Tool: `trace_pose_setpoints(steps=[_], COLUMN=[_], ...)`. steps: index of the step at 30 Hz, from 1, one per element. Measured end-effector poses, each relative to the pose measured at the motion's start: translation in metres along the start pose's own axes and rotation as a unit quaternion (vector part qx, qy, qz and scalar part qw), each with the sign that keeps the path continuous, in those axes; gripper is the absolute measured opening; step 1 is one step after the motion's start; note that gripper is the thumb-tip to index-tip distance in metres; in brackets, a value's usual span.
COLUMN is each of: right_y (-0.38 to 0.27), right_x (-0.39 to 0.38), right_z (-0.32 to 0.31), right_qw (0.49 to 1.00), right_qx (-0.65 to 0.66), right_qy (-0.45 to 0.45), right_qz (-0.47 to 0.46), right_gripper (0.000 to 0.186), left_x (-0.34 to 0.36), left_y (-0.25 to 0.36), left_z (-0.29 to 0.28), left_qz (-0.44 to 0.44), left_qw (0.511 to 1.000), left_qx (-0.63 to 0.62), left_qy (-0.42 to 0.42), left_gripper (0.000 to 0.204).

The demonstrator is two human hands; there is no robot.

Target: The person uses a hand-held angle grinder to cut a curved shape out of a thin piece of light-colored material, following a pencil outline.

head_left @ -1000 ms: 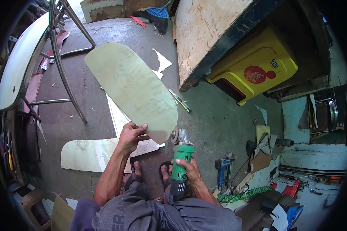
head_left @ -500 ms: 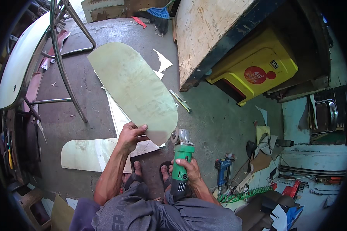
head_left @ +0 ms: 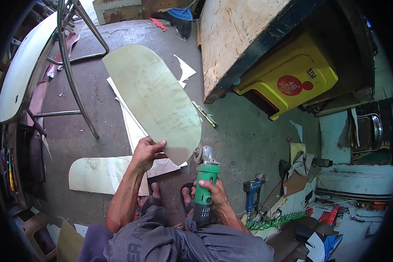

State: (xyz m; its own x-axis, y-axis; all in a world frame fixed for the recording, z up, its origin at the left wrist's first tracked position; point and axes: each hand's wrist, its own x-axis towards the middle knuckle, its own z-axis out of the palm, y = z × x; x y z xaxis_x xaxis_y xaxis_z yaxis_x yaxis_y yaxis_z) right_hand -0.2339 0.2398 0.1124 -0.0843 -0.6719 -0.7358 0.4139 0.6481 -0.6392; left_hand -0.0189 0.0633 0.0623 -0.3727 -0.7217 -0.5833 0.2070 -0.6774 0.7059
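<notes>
My left hand (head_left: pixel 146 153) pinches the near end of a pale green board with rounded corners (head_left: pixel 148 96), thumb on top. My right hand (head_left: pixel 212 190) is closed around a green angle grinder (head_left: pixel 205 183), whose disc is beside the board's near right corner; I cannot tell if they touch. Beneath and around the board lie white sheet pieces (head_left: pixel 135 122) and another pale rounded board (head_left: pixel 96 174). A utility knife (head_left: pixel 205 114) lies just right of the board I hold.
A metal chair frame (head_left: pixel 85 118) stands left. A wooden bench (head_left: pixel 236 43) is upper right, over a yellow plastic crate (head_left: pixel 288 70). A blue nail gun (head_left: pixel 252 192) with a coiled green hose (head_left: pixel 279 220) is right. A blue dustpan (head_left: pixel 179 14) and floor scraps are at the back.
The far end of the board in my left hand has swung a little to the right, showing more of the sheet under its left edge. My hands and the grinder stay nearly still.
</notes>
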Motion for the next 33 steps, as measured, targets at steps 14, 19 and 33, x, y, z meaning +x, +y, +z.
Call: trace_pose_setpoints(steps=[14, 19, 33], right_y=[0.004, 0.002, 0.002], right_x=[0.003, 0.002, 0.001], right_z=[-0.002, -0.001, 0.0], right_qw=[1.0, 1.0, 1.0], right_qx=[0.005, 0.006, -0.003], right_qy=[0.003, -0.001, 0.001], right_qz=[-0.006, -0.002, 0.002], right_gripper=[0.046, 0.046, 0.047], left_x=[-0.002, 0.0, 0.001], left_y=[0.002, 0.001, 0.001], left_z=[-0.001, -0.004, -0.011], left_qz=[-0.008, -0.007, -0.002], left_qw=[1.0, 1.0, 0.999], left_qx=[0.015, 0.016, 0.029], left_qy=[0.0, -0.007, -0.018], left_gripper=[0.028, 0.028, 0.032])
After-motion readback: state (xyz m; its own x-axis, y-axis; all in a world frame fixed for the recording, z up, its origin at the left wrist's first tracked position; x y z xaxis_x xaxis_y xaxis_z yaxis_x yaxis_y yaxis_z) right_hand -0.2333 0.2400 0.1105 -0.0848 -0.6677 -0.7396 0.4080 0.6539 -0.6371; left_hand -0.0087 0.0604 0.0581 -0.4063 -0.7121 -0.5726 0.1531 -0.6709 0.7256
